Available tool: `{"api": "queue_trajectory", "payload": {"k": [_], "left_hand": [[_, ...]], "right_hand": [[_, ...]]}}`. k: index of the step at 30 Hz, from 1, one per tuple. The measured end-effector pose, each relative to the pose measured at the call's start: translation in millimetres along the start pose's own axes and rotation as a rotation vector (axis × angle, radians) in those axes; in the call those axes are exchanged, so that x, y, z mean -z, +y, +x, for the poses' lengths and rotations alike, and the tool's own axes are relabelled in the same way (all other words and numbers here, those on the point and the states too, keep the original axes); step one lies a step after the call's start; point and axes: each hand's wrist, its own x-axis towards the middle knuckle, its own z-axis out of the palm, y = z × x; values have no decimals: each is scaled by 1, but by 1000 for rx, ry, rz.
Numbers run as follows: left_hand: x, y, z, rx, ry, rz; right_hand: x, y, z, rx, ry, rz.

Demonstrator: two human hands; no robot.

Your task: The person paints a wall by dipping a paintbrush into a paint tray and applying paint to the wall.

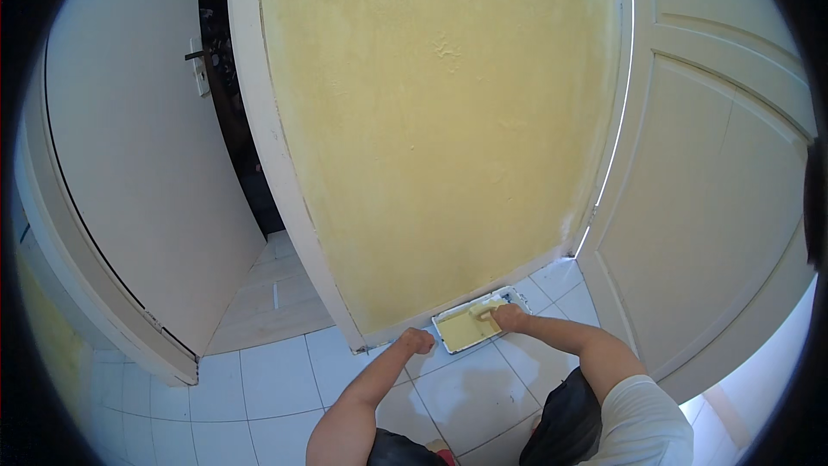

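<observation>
On the tiled floor against the foot of a yellow-painted wall (414,142) lies a white paint tray (453,351) holding pale yellow paint (459,331). My right hand (511,318) is closed on a paint roller (484,309), which rests over the tray's right part; my fingers hide some of its handle. Just left of the tray is my left hand (418,340), its fingers curled, with no tool visible in it. Whether the left hand touches the tray's rim or holds anything small cannot be told.
A white panelled door (711,175) stands close on the right. On the left, a white door (142,142) with a dark handle (194,55) stands ajar beside a white door frame (284,162). White floor tiles (466,395) lie below, with my knees bent over them.
</observation>
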Motion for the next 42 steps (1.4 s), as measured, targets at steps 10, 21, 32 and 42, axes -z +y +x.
{"api": "queue_trajectory", "payload": {"k": [10,21,32,42], "left_hand": [[8,7,-8,42,21,-2],[7,3,-4,-18,53,2],[4,9,-8,48,-35,35],[15,3,-4,71,-1,16]], "right_hand": [[-2,9,-4,46,-103,-10],[-6,25,3,8,-75,-52],[1,21,-3,-27,-106,-51],[6,45,0,-70,115,-4]]}}
